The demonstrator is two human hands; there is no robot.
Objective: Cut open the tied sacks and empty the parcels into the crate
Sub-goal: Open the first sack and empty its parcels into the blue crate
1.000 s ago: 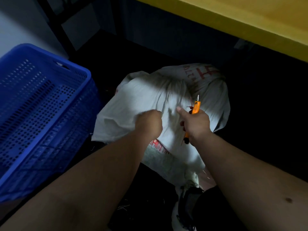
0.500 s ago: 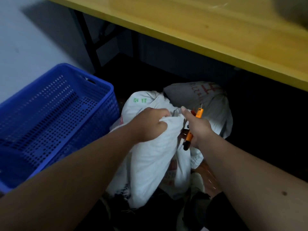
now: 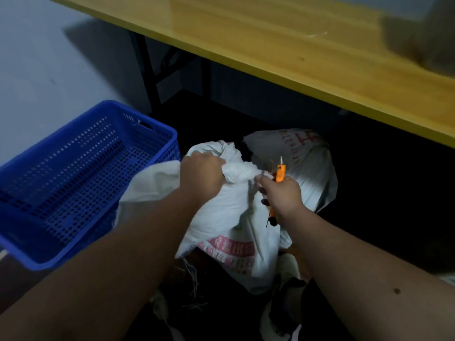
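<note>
A white woven sack (image 3: pixel 229 217) with red print stands on the dark floor under the table. My left hand (image 3: pixel 200 177) grips its bunched top and holds it up. My right hand (image 3: pixel 282 195) holds an orange utility knife (image 3: pixel 279 174), blade end pointing up, just right of the bunched neck. A second white sack (image 3: pixel 300 163) with red lettering lies behind, partly hidden by my right hand. The blue perforated crate (image 3: pixel 73 180) sits to the left, touching the lifted sack's edge. No parcels are visible.
A yellow-edged wooden table (image 3: pixel 283 52) overhangs the sacks, its black leg (image 3: pixel 147 70) behind the crate. Loose threads and dark scraps (image 3: pixel 194 279) lie on the floor by my knees. Grey floor lies left of the crate.
My left hand has pulled the sack's top up and toward the crate. The right hand with the knife has stayed beside the neck. The view has tilted up, showing more table.
</note>
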